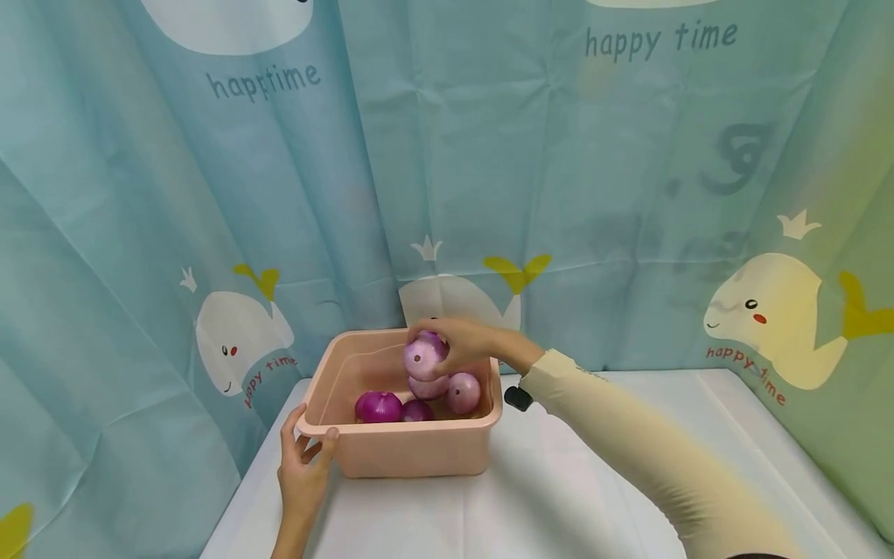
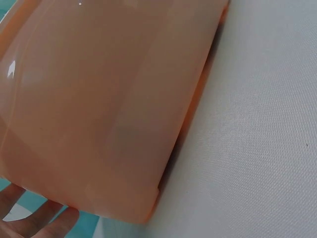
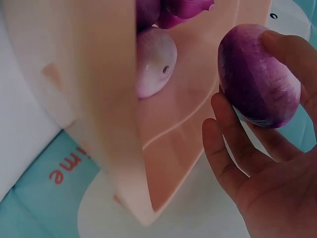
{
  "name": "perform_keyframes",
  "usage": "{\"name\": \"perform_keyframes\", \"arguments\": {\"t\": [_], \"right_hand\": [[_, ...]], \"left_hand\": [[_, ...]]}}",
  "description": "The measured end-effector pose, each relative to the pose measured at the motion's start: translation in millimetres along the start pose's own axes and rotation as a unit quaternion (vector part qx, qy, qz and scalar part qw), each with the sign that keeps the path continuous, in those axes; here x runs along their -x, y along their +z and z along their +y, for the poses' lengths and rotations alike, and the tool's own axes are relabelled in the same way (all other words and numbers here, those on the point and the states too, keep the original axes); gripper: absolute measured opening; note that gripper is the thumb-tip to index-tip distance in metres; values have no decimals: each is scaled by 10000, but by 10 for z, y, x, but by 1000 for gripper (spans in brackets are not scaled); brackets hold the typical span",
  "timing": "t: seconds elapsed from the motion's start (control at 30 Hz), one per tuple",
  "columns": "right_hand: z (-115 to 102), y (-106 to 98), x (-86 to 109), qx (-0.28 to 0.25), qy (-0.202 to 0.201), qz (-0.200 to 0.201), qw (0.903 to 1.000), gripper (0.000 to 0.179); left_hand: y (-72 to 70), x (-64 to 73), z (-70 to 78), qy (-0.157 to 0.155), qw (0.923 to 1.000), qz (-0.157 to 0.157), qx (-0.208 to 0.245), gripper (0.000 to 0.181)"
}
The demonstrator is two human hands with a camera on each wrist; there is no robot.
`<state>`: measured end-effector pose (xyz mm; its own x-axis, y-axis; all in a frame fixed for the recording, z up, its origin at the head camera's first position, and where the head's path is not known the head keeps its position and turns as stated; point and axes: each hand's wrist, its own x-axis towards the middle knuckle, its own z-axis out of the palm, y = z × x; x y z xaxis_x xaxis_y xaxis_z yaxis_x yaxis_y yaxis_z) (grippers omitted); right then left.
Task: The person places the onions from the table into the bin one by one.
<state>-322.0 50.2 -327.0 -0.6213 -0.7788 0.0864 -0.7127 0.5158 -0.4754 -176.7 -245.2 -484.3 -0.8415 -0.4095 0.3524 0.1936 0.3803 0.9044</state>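
A purple-and-white onion is held up by my right hand above the inside of a pink plastic bin. The right wrist view shows the thumb and fingers on opposite sides of this onion. Lower down in the bin lie several more onions: a deep purple one at the left, a paler one at the right, others between them. My left hand grips the bin's near left corner, thumb on the front rim. Its fingers also touch the bin's wall in the left wrist view.
The bin stands on a white-covered table. Behind it hangs a blue-green curtain printed with whales, reaching round both sides. A small black object shows below the right wrist.
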Motion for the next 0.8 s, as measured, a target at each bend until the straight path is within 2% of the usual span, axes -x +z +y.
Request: {"name": "perform_keyframes", "arguments": {"t": [0.23, 0.47, 0.8], "right_hand": [[-17, 68, -52, 92, 79, -104, 9999, 56], [8, 129, -81, -114, -15, -263, 9996, 60], [-23, 125, -81, -162, 209, -327, 9991, 62]], "left_hand": [[3, -3, 0, -46, 9999, 38, -139, 68], [0, -11, 0, 30, 10000, 11, -60, 67], [8, 1, 13, -23, 9999, 42, -139, 67]]}}
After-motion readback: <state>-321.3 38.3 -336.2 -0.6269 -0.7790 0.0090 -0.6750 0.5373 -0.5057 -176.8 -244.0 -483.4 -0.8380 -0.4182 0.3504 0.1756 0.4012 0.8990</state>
